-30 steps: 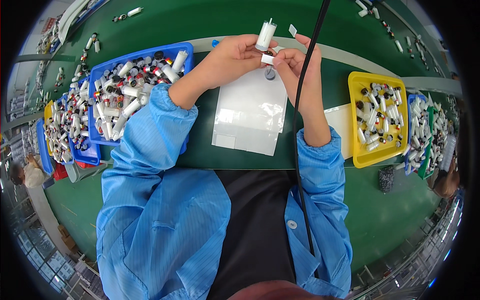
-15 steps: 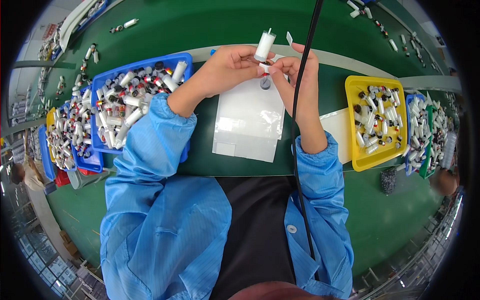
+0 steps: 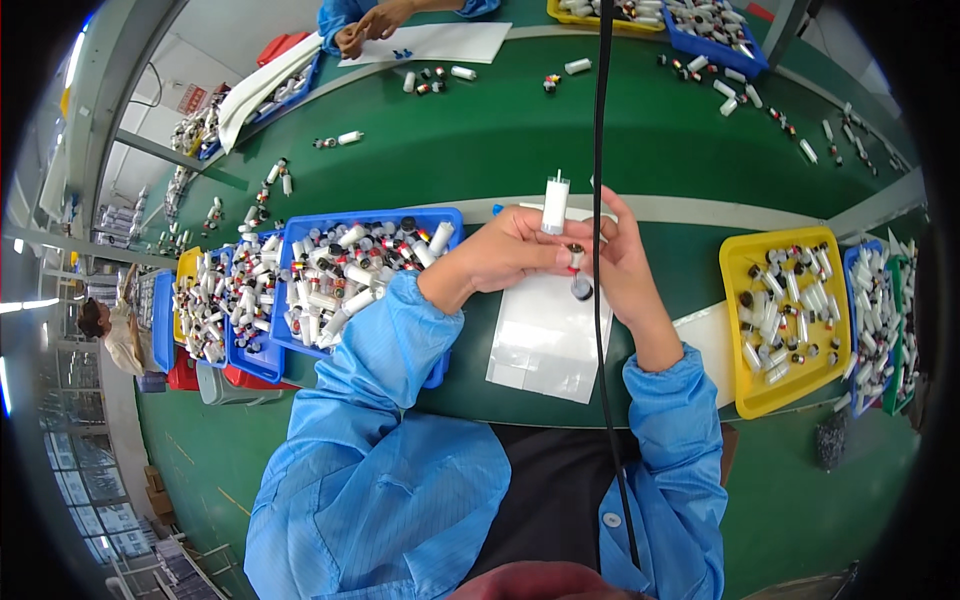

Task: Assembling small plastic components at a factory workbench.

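Over the near side of the green table, both hands meet at a small white cylindrical part (image 3: 556,205) in a clear sleeve. It stands upright with a thin pin on top. My left hand (image 3: 510,250) pinches below it with closed fingers. Under it show a black and red fitting (image 3: 576,258) and a round dark-rimmed clear end (image 3: 582,288). My right hand (image 3: 625,265) is closed on the fitting from the right, its index finger raised; a black cable crosses in front. Beneath the hands lies a shiny white plastic sheet or bag (image 3: 545,345).
A blue tray (image 3: 278,318) full of similar parts stands left, with more trays beyond. On the right is a yellow tray (image 3: 745,385) holding several parts. A black cable (image 3: 602,370) hangs down through the view. Across the table, another person's hands (image 3: 372,25) work over a white sheet.
The view has tilted up, bringing the other person's hands into sight. Both my hands stay together on the part. The small white tag at my right fingertip is now mostly hidden.
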`<move>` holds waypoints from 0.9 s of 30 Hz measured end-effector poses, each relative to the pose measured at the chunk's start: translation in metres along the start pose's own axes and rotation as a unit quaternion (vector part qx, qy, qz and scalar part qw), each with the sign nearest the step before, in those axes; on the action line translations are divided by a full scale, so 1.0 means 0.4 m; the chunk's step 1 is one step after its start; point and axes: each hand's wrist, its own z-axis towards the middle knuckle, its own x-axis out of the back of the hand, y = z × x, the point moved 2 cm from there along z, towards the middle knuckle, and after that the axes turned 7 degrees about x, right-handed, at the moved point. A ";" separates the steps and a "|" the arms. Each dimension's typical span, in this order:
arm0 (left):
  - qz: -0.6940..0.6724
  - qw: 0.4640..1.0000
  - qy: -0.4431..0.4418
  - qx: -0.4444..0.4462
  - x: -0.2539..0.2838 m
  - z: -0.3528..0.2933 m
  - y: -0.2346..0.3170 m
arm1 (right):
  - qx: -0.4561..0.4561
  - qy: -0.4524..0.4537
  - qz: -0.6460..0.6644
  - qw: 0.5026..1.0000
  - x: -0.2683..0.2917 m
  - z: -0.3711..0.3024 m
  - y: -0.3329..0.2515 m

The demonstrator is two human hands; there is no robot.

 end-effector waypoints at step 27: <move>0.710 0.530 0.462 0.033 0.410 0.655 0.291 | 0.299 0.096 -0.397 0.863 0.036 -0.004 -0.024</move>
